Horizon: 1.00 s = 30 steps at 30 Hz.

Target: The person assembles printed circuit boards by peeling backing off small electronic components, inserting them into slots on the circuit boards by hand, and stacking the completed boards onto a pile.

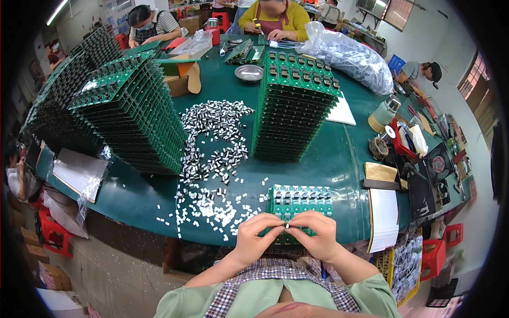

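Note:
My left hand (255, 236) and my right hand (319, 233) meet fingertip to fingertip over the near part of a green circuit board panel (315, 208). Between the pinched thumbs and forefingers is a small black-and-white block (287, 226), mostly covered by the fingers. Dark components stand in a row along the panel, with white parts nearer its far edge. Left of the panel, many similar loose blocks (214, 124) lie heaped and scattered on the green table (323, 159), with their white sides showing mostly at the near end.
A tall stack of boards (291, 111) rises beyond the panel; another stack (132, 114) stands at left. White sheets (384, 222) lie at right. Farther back are a metal bowl (248, 73), a big plastic bag (347, 55) and co-workers, one in a yellow top (294, 24).

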Each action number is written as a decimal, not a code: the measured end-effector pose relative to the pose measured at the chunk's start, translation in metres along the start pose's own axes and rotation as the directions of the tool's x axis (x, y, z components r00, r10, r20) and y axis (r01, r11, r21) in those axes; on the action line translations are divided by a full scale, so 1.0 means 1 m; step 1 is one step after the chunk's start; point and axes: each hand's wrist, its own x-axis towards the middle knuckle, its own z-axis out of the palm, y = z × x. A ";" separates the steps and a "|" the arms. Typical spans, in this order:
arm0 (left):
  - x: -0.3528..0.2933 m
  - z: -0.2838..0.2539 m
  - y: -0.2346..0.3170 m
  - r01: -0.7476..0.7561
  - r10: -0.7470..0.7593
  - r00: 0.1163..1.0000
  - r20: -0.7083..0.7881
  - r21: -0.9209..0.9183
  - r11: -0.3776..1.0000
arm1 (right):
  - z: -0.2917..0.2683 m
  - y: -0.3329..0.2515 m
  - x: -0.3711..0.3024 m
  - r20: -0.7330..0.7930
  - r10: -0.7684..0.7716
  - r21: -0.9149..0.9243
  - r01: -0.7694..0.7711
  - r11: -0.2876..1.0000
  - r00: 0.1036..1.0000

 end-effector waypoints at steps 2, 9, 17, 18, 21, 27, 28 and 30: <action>-0.005 0.001 0.002 -0.043 0.045 0.999 -0.029 0.076 0.996 | 0.000 -0.003 -0.004 0.001 -0.033 -0.022 0.033 0.999 0.999; 0.001 -0.023 -0.002 -0.026 0.019 0.999 0.038 0.201 0.979 | -0.002 0.004 0.004 0.010 0.262 0.082 -0.262 0.962 0.965; 0.004 -0.112 -0.040 0.252 0.067 0.933 -0.353 0.776 0.578 | -0.036 0.028 -0.002 -0.071 0.424 0.212 -0.401 0.891 0.903; 0.002 -0.113 -0.041 0.309 -0.002 0.926 -0.377 0.755 0.579 | -0.037 0.030 -0.003 -0.058 0.435 0.199 -0.416 0.887 0.899; 0.006 -0.104 -0.043 0.337 -0.061 0.930 -0.363 0.771 0.540 | -0.042 0.026 -0.004 -0.058 0.416 0.069 -0.412 0.909 0.907; 0.007 -0.094 -0.047 0.210 -0.040 0.976 -0.213 0.887 0.412 | -0.043 0.031 0.008 0.008 0.217 -0.315 -0.203 0.927 0.976; 0.006 -0.095 -0.048 0.221 -0.041 0.973 -0.226 0.877 0.426 | -0.042 0.033 0.011 0.026 0.167 -0.367 -0.146 0.918 0.986; 0.007 -0.093 -0.050 0.224 -0.042 0.972 -0.230 0.864 0.451 | -0.041 0.035 0.012 0.036 0.154 -0.430 -0.124 0.894 0.988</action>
